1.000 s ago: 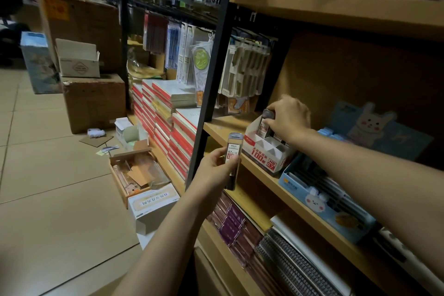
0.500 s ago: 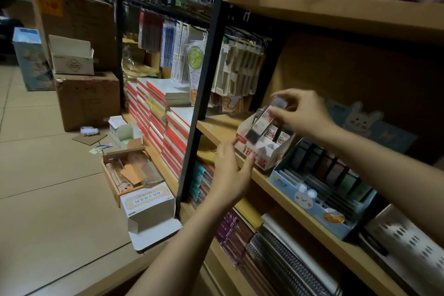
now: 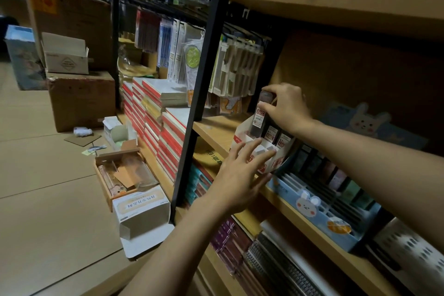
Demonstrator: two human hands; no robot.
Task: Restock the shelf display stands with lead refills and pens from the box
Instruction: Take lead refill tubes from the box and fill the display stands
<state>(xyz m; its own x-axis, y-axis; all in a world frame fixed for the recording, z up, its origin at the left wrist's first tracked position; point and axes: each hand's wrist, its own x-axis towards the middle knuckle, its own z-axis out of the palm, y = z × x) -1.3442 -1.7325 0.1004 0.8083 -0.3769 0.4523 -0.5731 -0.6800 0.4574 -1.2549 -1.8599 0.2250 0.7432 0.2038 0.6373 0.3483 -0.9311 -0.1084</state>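
Refill case (image 3: 260, 113) — a dark, slim tube with a red-and-white label — stands upright in the right hand (image 3: 287, 107), whose fingers and thumb pinch it near its cap. Its lower end sits in the back row of the white stand (image 3: 242, 136) on the wooden shelf (image 3: 216, 127). Just right of it, under the right wrist, two more cases (image 3: 276, 136) with the same labels stand in the same row. The stand's front slots, nearer the left hand, show only white dividers; whether anything lies in them I cannot tell.

Left hand (image 3: 240, 175) lies flat against the stand's red-printed front, fingers straight and spread, holding nothing.

Right of the left hand, touching the white stand's side, sits a blue stand (image 3: 310, 204) with a bunny face on its front. Its slots hold rows of dark, flat packets; what they are is too dim to tell.

Below and left of the left hand, on the floor, a wooden tray-like box (image 3: 105, 175) holds clear packets and a cardboard scrap. Just nearer than it lies a white carton (image 3: 140, 206) on its side, flap open — its inside is not visible. Stacks of red-edged notebooks (image 3: 153, 115) fill the lower shelf beyond.
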